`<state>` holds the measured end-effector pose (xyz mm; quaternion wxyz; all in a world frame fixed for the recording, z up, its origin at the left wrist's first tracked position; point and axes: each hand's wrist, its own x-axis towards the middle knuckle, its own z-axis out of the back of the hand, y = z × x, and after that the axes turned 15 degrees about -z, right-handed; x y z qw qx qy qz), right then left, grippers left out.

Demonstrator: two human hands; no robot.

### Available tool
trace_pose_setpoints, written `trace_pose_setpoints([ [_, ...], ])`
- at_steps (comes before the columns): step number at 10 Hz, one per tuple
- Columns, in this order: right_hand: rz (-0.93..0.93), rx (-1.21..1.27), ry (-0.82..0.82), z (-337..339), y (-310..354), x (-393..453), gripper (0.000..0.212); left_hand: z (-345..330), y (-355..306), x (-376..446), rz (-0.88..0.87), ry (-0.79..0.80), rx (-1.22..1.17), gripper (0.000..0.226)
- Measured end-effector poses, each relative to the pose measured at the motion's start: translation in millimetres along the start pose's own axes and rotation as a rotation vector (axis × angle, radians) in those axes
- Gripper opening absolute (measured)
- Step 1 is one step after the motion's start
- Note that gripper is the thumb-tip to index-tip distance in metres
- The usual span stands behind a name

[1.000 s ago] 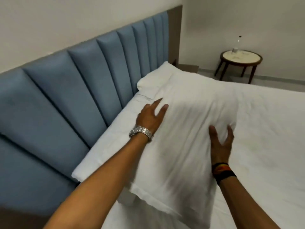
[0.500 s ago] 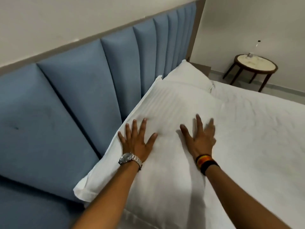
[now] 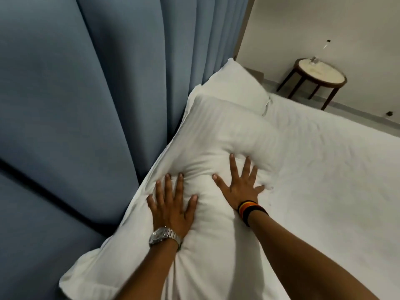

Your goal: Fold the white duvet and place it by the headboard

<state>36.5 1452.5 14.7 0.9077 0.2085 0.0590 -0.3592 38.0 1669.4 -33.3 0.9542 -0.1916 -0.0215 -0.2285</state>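
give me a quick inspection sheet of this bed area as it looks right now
surface: bed under a white sheet, lightly wrinkled.
job's things: folded white duvet lies against the blue headboard, dented where pressed.
clutter: white pillow beyond the duvet, also by the headboard.
hands: left hand and right hand flat, fingers spread, pressing down on the duvet; gripping nothing.
cables: nothing seen.
surroundings: round side table near the wall, a small clear item on it, too blurred to name.
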Motion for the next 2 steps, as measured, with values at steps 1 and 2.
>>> trace_pose_setpoints([
  [1, 0.079, 0.099, 0.023, 45, 7, -26, 0.09, 40, -3, -4, 0.04, 0.029, -0.029, 0.083],
  [2, 0.205, 0.255, -0.008, 63, -26, -91, 0.076, 83, -19, -8, 0.052, 0.087, -0.04, 0.085],
])
